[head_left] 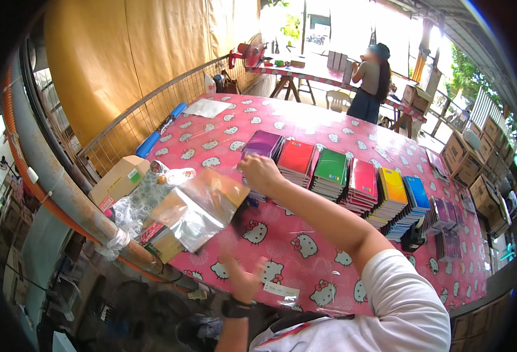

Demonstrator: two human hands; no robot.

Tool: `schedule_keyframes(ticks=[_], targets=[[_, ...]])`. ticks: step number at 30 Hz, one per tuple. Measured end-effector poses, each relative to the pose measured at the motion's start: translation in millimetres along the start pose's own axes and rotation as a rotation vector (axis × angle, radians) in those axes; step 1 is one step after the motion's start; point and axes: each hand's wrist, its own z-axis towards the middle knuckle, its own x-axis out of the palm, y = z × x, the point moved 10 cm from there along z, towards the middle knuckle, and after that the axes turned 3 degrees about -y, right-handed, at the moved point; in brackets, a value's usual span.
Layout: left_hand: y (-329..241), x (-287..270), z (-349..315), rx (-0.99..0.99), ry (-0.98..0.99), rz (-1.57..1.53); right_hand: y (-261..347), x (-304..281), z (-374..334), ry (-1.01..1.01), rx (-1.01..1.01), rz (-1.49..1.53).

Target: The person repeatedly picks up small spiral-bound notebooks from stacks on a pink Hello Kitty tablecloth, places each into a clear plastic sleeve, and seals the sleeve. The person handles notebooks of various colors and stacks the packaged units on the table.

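Observation:
My right hand (260, 171) reaches across the table to the near left edge of a stack of purple notebooks (265, 142). Its fingers are bent together, and what they hold, if anything, is hidden. Low over the table's near edge is my left hand (243, 280), a dark watch on its wrist, fingers apart and blurred, with nothing visible in it. Clear plastic sleeves (197, 214) lie in a pile left of my hands, over brown sheets. Right of the purple stack stand spiral notebooks: red (296, 157), green (330, 165), pink-red (363, 178), yellow (391, 186) and blue (417, 192).
A pink cat-patterned cover lies over the table (317, 264). A tape dispenser (414, 237) and small purple packs (446, 220) are at the right. A rusty pipe (76, 199) runs along the left. Behind, a person (373, 82) stands at another table; cardboard boxes (463, 158) are stacked right.

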Motion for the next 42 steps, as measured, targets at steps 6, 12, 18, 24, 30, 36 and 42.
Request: schedule_keyframes(ticks=[6, 12, 18, 24, 30, 36, 42], targets=[[48.6, 26.8, 28.3, -0.540, 0.521, -0.610, 18.7, -55.9, -63.4, 0.301, 0.085, 0.647], [58.2, 89.4, -21.9, -0.832, 0.240, -0.997, -109.0, -48.0, -95.1, -0.009, 0.310, -0.253], [76.0, 115.4, -47.8, -0.996, 0.259, -1.126, -50.7, -123.0, -151.6, -0.050, 0.486, 0.814], [33.3, 158.9, -64.0, -1.049, 0.424, -1.456, -79.9, -44.7, -277.8, -0.451, 1.001, 1.450], [44.3, 170.3, -82.2, -1.096, 0.318, -1.374, -65.9, -39.5, -279.9, 0.154, 0.764, 0.592], [43.9, 219.5, -142.5, -1.151, 0.617, -1.141, -141.3, -100.9, -193.8, -0.154, 0.584, -0.283], [63.5, 235.4, -177.3, -0.944, 0.675, -0.864, -153.0, -76.8, -200.5, -0.085, 0.573, -0.434]])
